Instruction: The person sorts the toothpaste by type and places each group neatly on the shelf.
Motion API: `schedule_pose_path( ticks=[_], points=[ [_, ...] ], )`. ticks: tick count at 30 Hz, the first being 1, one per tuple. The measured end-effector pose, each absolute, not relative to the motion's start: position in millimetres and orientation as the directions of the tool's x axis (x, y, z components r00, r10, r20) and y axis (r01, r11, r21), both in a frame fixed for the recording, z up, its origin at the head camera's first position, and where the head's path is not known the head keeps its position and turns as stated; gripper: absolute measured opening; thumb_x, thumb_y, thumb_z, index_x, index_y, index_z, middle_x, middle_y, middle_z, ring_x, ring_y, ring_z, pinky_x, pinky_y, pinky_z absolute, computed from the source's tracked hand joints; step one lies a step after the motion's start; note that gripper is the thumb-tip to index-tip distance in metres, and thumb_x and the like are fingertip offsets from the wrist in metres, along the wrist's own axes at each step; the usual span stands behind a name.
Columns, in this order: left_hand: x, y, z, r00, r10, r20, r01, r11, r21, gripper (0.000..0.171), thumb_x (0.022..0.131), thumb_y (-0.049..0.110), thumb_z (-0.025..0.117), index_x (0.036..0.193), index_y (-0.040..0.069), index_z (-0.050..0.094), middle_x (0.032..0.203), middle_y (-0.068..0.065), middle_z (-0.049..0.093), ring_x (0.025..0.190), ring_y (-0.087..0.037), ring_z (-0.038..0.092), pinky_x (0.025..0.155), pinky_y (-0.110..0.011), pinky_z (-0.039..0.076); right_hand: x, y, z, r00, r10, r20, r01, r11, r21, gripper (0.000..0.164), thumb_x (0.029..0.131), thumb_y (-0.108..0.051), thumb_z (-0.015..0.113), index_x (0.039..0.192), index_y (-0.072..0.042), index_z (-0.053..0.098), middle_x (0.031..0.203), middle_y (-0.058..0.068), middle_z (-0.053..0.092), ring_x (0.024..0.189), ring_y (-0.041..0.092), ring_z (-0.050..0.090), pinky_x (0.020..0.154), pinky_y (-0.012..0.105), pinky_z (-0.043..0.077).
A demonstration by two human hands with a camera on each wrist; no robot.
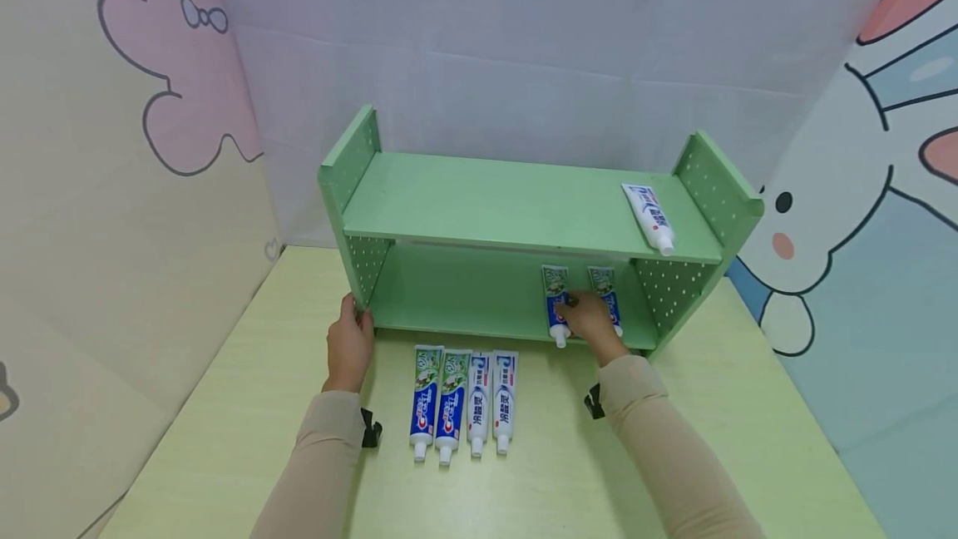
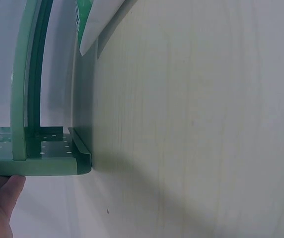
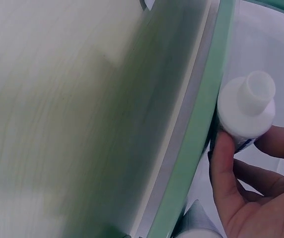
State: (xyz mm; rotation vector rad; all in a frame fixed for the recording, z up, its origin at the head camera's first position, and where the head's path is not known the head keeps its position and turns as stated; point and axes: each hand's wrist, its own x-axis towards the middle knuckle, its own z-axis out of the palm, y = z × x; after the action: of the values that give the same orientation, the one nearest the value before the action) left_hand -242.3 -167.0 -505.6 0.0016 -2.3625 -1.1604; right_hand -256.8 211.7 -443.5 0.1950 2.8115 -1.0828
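Observation:
My left hand (image 1: 349, 349) grips the front edge of the left side panel of a green two-tier shelf (image 1: 479, 198); the same hand (image 2: 0, 208) shows at the panel in the left wrist view. On the lower tier, my right hand (image 1: 590, 319) holds a blue-and-green Crest toothpaste tube (image 1: 555, 283), its cap towards me over the front edge. In the right wrist view, thumb and fingers pinch this tube close behind its white cap (image 3: 247, 106). A second Crest tube (image 1: 602, 279) lies just to the right, partly hidden by the right hand.
A white toothpaste tube (image 1: 648, 216) lies at the right of the top tier. Before the shelf, on the pale table (image 1: 247, 406), two Crest tubes (image 1: 451, 398) and two white tubes (image 1: 505, 402) lie in a row, caps towards me. A pale wall (image 1: 524, 48) stands behind.

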Motion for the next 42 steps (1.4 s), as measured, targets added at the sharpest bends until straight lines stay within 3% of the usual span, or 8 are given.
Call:
schedule_pose_path(
  ticks=[10,39,42],
  points=[
    [-243,-168,-506,-0.876,-0.209,0.434,0.215,0.636,0.741,0.033,0.101,0.007,0.052,0.132,0.0,0.047,0.107,-0.032,0.064,0.089,-0.045,0.065,0.068,-0.055,0.05,-252,213,-438,-0.987,0.105,-0.121,0.16,0.718,-0.677,0.047,0.101,-0.018,0.053,0.138,0.01,0.046,0.131,0.029,0.053,0.091,0.035,0.065,0.077,0.046,0.051],
    [-241,-167,-501,-0.885,-0.227,0.406,0.184,0.632,0.753,0.033,0.101,0.006,0.053,0.132,-0.002,0.047,0.107,-0.032,0.064,0.089,-0.045,0.065,0.069,-0.056,0.049,-235,209,-421,-0.993,0.108,-0.049,0.112,0.724,-0.681,0.044,0.098,-0.014,0.055,0.136,0.008,0.051,0.123,0.024,0.06,0.111,0.04,0.055,0.089,0.05,0.044],
    [-241,-167,-502,-0.887,-0.223,0.404,0.187,0.627,0.756,0.033,0.101,0.007,0.052,0.133,-0.001,0.047,0.108,-0.032,0.064,0.089,-0.044,0.065,0.069,-0.056,0.049,-232,209,-421,-0.994,0.103,-0.037,0.1,0.71,-0.697,0.044,0.097,-0.015,0.055,0.135,0.006,0.052,0.123,0.022,0.061,0.099,0.034,0.061,0.082,0.047,0.047]
  ],
)
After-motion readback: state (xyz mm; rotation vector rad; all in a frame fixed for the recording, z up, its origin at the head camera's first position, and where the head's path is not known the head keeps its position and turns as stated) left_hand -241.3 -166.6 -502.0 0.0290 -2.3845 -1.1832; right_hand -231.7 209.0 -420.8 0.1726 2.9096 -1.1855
